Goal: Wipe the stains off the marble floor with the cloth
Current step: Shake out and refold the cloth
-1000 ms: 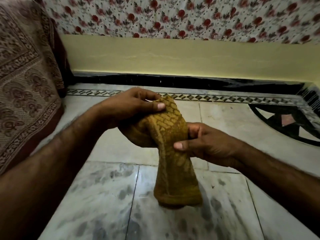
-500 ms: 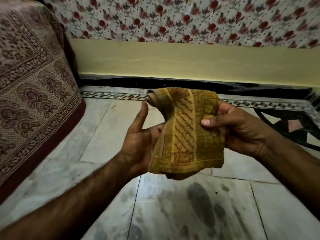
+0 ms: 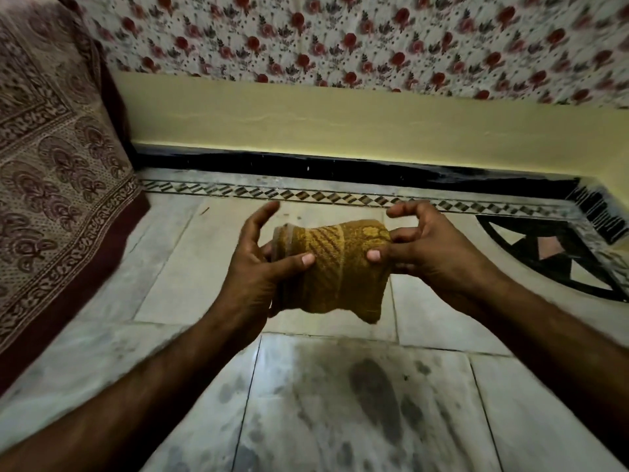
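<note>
Folded cloth (image 3: 335,267) held above stained marble floor (image 3: 367,396); my left hand (image 3: 253,267) and right hand (image 3: 429,253) pinch its ends, thumbs pressing.

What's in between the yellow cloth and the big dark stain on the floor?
Nothing but air and bare marble floor. In the head view, the cloth is held up by both hands, above the dark stain.

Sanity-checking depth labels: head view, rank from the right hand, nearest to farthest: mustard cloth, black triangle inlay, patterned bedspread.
1. Mustard cloth: in the grip of the right hand, thumb pressed on it; the left hand holds its other side.
2. Black triangle inlay: on the floor, just right of that hand.
3. Patterned bedspread: far left, beyond the left hand.
</note>
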Motion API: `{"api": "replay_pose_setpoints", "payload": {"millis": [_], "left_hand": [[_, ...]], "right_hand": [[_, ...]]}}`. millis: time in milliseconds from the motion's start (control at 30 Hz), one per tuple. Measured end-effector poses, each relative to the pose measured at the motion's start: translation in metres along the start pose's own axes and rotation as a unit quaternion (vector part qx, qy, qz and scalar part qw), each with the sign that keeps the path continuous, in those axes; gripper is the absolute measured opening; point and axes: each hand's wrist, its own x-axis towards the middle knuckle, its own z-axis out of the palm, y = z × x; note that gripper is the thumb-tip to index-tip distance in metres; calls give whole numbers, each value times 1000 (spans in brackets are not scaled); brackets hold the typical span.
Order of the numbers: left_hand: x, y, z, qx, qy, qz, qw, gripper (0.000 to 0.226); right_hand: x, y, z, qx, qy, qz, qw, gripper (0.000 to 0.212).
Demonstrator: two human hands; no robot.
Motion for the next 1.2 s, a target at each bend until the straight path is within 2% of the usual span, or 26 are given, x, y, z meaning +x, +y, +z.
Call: {"api": "replay_pose_setpoints", "payload": {"millis": [67,167,300,400,500,567,633,700,867,967,1100,1133,1200], "left_hand": [[2,1,-1,45,-16,46,998,69],[4,3,-5,105,-11,85,991,64],[8,9,-16,258,21,118,959,56],[11,7,-24,274,32,110,955,36],[11,7,-20,287,49,132,948,5],[9,8,-10,278,46,136,950,9],[9,7,0,242,45,129,961,15],[9,5,8,216,71,125,966,20],[9,-6,20,233,127,125,956,28],[9,-12,20,203,127,94,966,28],[10,-16,10,132,132,18,982,23],[10,-15,9,108,131,-1,985,26],[11,-11,6,63,103,-10,993,31]], "right_hand": [[-1,-2,0,-43,-13,-29,999,71],[-2,-2,3,-157,-24,-76,984,62],[-2,0,5,-220,2,-97,971,37],[-1,0,7,-231,18,-115,966,20],[0,0,6,-141,7,-119,983,11],[-2,-1,9,-63,-13,-116,991,6],[-4,-1,16,-4,-14,-98,995,16],[-5,0,24,35,1,-80,996,22],[-6,12,38,138,37,-36,989,25],[-7,27,45,151,14,0,988,28],[-2,37,42,127,2,4,992,51],[-1,37,41,122,11,-11,992,48],[5,37,42,111,30,-44,992,30]]}}
